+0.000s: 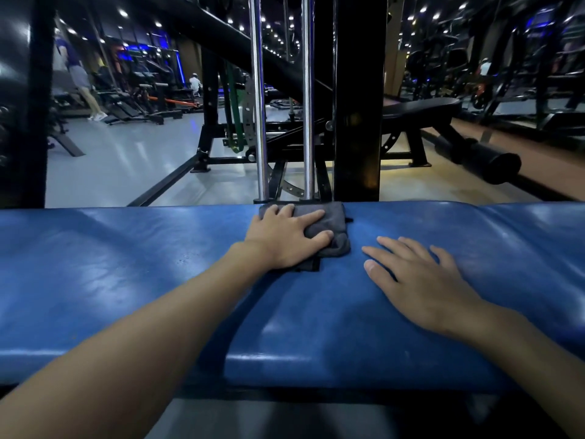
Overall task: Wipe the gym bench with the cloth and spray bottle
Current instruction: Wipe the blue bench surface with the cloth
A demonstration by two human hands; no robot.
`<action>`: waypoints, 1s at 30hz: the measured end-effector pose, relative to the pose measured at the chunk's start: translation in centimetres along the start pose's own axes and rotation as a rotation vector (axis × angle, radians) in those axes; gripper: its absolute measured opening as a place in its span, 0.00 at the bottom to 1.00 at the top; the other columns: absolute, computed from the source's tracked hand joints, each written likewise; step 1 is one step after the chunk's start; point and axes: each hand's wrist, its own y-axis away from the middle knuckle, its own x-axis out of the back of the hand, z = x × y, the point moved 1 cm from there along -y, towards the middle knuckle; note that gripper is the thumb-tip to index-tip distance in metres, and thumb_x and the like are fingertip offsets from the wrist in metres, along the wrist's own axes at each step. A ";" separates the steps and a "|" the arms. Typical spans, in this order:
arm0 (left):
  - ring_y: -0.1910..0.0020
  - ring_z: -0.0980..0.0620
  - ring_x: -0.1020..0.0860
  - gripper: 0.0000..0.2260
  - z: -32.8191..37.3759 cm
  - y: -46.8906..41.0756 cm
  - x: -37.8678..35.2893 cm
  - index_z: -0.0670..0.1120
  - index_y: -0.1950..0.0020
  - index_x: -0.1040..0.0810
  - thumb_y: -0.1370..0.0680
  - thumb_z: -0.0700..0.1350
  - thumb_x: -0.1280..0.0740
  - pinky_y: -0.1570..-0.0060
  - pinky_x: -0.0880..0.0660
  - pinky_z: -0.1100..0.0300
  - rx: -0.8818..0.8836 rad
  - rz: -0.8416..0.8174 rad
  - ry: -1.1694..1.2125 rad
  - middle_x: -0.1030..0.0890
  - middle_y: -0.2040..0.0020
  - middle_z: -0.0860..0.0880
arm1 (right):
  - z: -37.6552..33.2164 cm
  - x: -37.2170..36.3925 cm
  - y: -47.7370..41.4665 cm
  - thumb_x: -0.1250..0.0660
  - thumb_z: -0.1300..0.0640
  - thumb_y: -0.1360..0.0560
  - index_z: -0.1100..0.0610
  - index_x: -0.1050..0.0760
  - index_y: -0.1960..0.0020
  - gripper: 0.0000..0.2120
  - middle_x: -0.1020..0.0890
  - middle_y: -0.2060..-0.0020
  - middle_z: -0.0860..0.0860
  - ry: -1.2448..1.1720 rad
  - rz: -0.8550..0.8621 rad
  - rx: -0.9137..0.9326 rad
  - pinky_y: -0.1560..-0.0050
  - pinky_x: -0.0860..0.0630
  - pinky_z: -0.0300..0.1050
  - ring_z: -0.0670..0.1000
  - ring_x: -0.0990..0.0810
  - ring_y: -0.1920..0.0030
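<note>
Left hand [285,239] presses the grey cloth [332,217] with spread fingers at the far edge of the blue gym bench [126,264]. The right hand [421,280] lies flat and empty on the pad nearby. Wiping appears under way; the next stroke likely calls for dragging the cloth across the padding. No spray bottle shows.

Blue bench [126,264], grey cloth [335,215], right hand [421,280] flat

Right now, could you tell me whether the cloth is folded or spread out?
Folded: the cloth forms a thick, compact pad under the left hand on the bench, with layered edges showing.
</note>
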 end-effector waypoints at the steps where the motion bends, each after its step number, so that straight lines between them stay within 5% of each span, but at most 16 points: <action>1: 0.21 0.43 0.44 0.29 0.2 1.6 0.0 0.70 0.22 0.44 0.23 0.73 0.50 0.27 0.44 0.42 -0.006 0.002 -0.003 0.40 0.19 0.47 | 0.0 0.0 0.1 0.62 0.34 0.23 0.37 0.44 0.23 0.29 0.48 0.21 0.38 -0.010 -0.003 -0.002 0.24 0.59 0.57 0.44 0.55 0.22; 7: 0.20 0.44 0.47 0.29 1.5 11.3 0.5 0.71 0.22 0.46 0.23 0.73 0.50 0.27 0.44 0.45 -0.044 0.013 -0.013 0.43 0.18 0.48 | -0.2 0.4 0.6 0.60 0.37 0.19 0.39 0.41 0.24 0.27 0.44 0.21 0.40 -0.005 0.019 0.007 0.24 0.56 0.58 0.46 0.52 0.21; 14: 0.21 0.46 0.48 0.39 2.0 15.7 0.8 0.68 0.22 0.50 0.33 0.74 0.63 0.27 0.45 0.41 -0.035 0.063 -0.002 0.44 0.20 0.50 | -0.9 1.2 1.5 0.61 0.39 0.18 0.40 0.36 0.26 0.25 0.42 0.21 0.43 0.062 -0.012 0.009 0.24 0.57 0.62 0.49 0.50 0.21; 17: 0.22 0.45 0.47 0.39 1.8 14.5 0.4 0.68 0.22 0.48 0.33 0.75 0.62 0.28 0.42 0.43 -0.031 0.063 -0.026 0.41 0.21 0.50 | -1.5 2.1 1.1 0.61 0.39 0.19 0.39 0.33 0.30 0.25 0.38 0.23 0.43 0.007 0.025 0.013 0.24 0.57 0.63 0.48 0.48 0.21; 22: 0.24 0.46 0.42 0.40 0.7 10.1 0.3 0.69 0.23 0.44 0.35 0.76 0.61 0.31 0.38 0.45 -0.027 0.055 -0.001 0.36 0.23 0.51 | -2.3 0.9 -0.3 0.63 0.35 0.23 0.40 0.48 0.21 0.32 0.46 0.20 0.42 -0.023 0.006 -0.013 0.24 0.57 0.61 0.47 0.52 0.21; 30: 0.23 0.43 0.41 0.31 -1.8 -0.2 -0.3 0.68 0.23 0.43 0.25 0.74 0.51 0.30 0.39 0.41 -0.041 0.022 0.008 0.36 0.22 0.49 | -2.2 -0.4 -0.9 0.69 0.33 0.27 0.39 0.49 0.22 0.36 0.50 0.20 0.42 0.103 -0.008 -0.013 0.24 0.56 0.61 0.47 0.55 0.21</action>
